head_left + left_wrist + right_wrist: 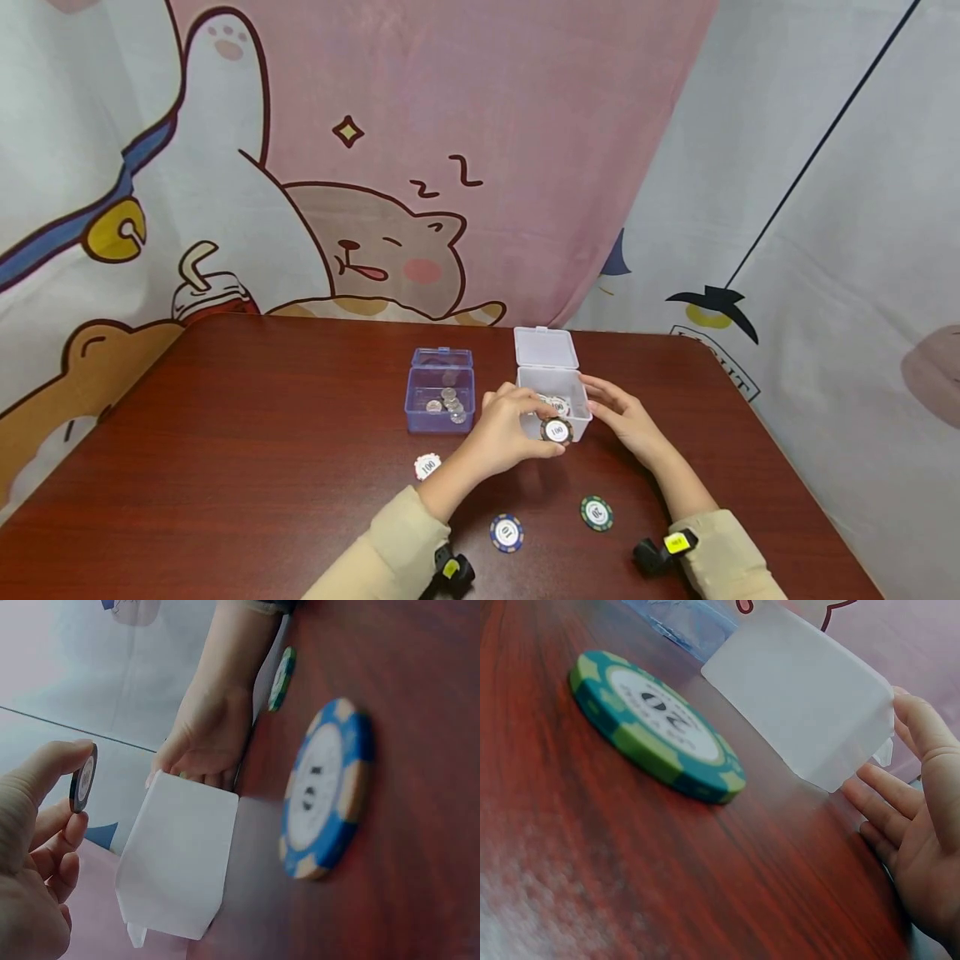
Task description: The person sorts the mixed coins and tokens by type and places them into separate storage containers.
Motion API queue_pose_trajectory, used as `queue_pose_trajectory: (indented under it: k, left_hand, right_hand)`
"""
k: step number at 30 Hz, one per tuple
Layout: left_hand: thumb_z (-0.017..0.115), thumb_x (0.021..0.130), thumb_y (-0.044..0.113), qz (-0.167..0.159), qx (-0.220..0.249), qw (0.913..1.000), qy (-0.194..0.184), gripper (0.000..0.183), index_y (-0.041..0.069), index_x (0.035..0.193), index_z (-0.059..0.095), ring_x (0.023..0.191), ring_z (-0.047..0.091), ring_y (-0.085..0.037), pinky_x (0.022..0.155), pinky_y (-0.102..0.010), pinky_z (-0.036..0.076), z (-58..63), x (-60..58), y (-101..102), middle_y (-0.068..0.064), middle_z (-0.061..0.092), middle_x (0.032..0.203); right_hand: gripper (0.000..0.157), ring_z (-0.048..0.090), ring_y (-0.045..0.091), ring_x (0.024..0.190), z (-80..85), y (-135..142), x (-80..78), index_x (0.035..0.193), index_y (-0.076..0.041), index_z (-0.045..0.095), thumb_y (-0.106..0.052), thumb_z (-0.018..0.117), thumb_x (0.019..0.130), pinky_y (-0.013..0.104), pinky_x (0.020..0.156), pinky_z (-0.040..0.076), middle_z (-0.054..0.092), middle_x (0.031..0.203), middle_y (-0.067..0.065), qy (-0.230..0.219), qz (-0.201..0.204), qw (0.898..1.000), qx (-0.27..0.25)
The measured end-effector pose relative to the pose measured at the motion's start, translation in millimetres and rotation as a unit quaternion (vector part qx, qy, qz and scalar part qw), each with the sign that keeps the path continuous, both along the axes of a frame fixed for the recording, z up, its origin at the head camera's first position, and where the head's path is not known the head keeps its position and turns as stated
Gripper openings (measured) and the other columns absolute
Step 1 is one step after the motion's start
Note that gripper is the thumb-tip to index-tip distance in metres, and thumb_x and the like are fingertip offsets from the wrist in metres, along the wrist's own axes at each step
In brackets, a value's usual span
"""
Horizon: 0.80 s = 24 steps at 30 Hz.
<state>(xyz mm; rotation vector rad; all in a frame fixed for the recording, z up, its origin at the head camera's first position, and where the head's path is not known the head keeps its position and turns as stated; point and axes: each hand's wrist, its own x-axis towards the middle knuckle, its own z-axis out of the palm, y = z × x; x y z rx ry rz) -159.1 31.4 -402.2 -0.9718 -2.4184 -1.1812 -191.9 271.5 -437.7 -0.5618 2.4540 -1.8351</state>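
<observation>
My left hand (pixel 506 425) pinches a black poker chip (pixel 557 430) marked 100 between thumb and fingers, over the near side of a white plastic box (pixel 547 381). The box's lid (pixel 542 347) stands raised at the back. White poker chips (pixel 557 406) lie inside, partly hidden by my fingers. On the box's right side rest the extended fingers of my right hand (pixel 630 429). In the right wrist view, its thumb touches the edge of the box (pixel 802 697). The left wrist view shows the held chip (pixel 84 778) nearly edge-on.
A blue translucent box (pixel 431 423), lid raised, holds several small clear and silvery discs (pixel 452 403). Lying on the brown table (pixel 225 467) are a white chip (pixel 427 466), a blue chip (pixel 507 533) marked 10 and a green chip (pixel 596 513) marked 20. A printed curtain hangs behind.
</observation>
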Motion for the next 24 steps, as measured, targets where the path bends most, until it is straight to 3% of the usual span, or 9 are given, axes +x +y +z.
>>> queue_pose_trajectory:
  k: [9, 24]
  left_hand:
    - [0.082, 0.060, 0.034, 0.041, 0.009, 0.9990, 0.013, 0.038, 0.017, 0.092, 0.071, 0.084, 0.045, -0.008, 0.073, -0.030, 0.027, 3.1, -16.0, 3, 0.014, 0.058, 0.083]
    - [0.081, 0.061, 0.036, 0.103, -0.002, 0.9946, -0.013, 0.039, 0.016, 0.093, 0.071, 0.082, 0.042, -0.008, 0.074, -0.031, 0.027, 0.2, -39.8, 13, 0.011, 0.056, 0.081]
  right_hand:
    - [0.044, 0.041, 0.043, 0.114, 1.3, -1, 1.2, 0.133, 0.001, 0.039, -0.004, 0.051, 0.090, 0.019, 0.080, 0.041, 0.041, 0.128, 0.029, -0.001, 0.001, 1.000, 0.005]
    - [0.044, 0.040, 0.041, 0.115, 1.3, -1, 0.1, 0.133, 0.001, 0.039, -0.003, 0.050, 0.090, 0.018, 0.081, 0.041, 0.042, 0.128, 0.027, -0.001, 0.000, 1.000, 0.008]
